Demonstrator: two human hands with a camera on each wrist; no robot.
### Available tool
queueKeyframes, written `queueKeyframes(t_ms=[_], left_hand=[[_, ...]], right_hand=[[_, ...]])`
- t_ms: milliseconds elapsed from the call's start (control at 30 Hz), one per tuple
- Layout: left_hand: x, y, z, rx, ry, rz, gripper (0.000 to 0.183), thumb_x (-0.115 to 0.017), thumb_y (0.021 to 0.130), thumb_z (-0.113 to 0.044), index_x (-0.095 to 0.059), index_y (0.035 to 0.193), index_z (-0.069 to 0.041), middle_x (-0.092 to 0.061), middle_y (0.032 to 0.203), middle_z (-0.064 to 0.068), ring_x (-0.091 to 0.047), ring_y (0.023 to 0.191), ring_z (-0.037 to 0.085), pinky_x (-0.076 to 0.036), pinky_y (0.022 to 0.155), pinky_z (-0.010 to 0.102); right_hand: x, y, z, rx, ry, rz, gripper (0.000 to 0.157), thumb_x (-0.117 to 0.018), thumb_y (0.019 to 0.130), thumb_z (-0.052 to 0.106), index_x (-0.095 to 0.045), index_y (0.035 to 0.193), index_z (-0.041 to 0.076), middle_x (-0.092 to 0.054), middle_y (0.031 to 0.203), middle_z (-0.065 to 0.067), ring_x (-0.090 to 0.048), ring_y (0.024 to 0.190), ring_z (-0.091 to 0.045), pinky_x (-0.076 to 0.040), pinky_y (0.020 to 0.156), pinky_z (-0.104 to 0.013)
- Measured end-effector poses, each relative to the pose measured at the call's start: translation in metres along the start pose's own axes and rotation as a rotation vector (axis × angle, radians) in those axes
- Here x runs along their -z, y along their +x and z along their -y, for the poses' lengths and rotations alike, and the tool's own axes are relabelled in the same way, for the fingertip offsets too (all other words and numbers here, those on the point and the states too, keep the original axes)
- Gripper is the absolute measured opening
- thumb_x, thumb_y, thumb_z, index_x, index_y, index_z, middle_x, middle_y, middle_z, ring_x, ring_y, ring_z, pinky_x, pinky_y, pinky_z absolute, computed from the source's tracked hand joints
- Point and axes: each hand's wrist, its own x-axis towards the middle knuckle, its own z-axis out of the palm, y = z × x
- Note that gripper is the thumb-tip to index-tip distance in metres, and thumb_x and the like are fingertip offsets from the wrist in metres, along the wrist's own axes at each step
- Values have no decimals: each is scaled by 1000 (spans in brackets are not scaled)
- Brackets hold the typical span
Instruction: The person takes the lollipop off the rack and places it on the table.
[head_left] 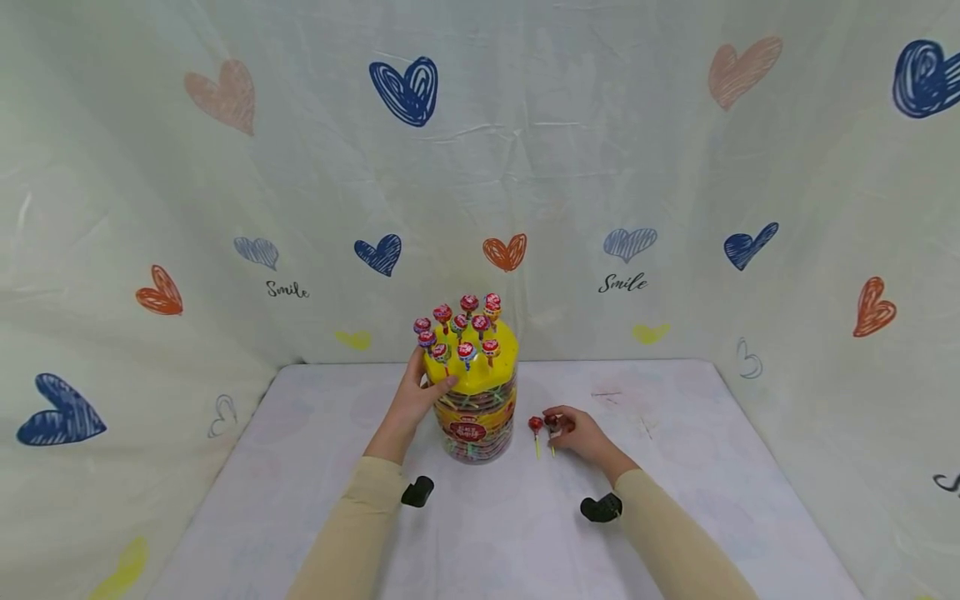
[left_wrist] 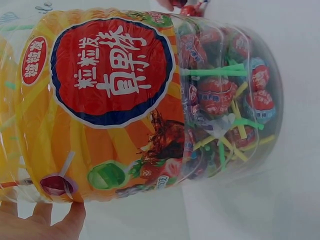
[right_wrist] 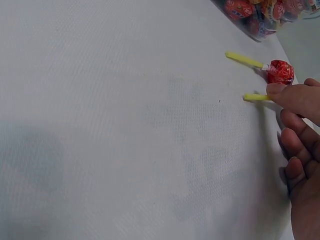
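A large clear plastic jar (head_left: 472,427) full of lollipops stands upright on the table, with a yellow-orange label (left_wrist: 112,70) around it. Several wrapped lollipops (head_left: 466,352) stick up from its yellow lid (head_left: 504,354). My left hand (head_left: 408,407) grips the jar's upper left side, thumb across the front of the lid. Right of the jar, my right hand (head_left: 581,433) pinches a lollipop between thumb and fingers; its yellow stick (right_wrist: 256,97) pokes out while the fingers mostly cover its head. Beside it another red-wrapped lollipop (right_wrist: 280,72) lies on the table.
A pale cloth covers the table (head_left: 675,467). Behind it hangs a light curtain (head_left: 555,183) printed with hearts and "Smile". Black devices, one at the left wrist (head_left: 417,492) and one at the right (head_left: 602,507), sit by the beige sleeves.
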Motion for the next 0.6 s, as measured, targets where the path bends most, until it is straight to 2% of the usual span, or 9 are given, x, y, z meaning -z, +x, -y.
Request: queueKeyframes(t_ms=[267,600], left_hand=[[0,1,2,-7,5,-4,88,-73,89,-29,-17,156,-26,-22,159,8,-11,146,31,-11,115,58],[0,0,2,-7,-4,-10,87,-73,89,-29,-17,156,-27,-21,160,9,-12,146,32,-12,115,58]], right_hand=[[2,-1,-2,44,-25,30,52,-81,75,0,-65,124,7,-56,84,-4,-46,68,-19,-41,58,-29],[0,2,-3,19,-81,47,55,-81,77,3,-64,129,8,-54,83,-3,-45,70,-19,-38,60,-29]])
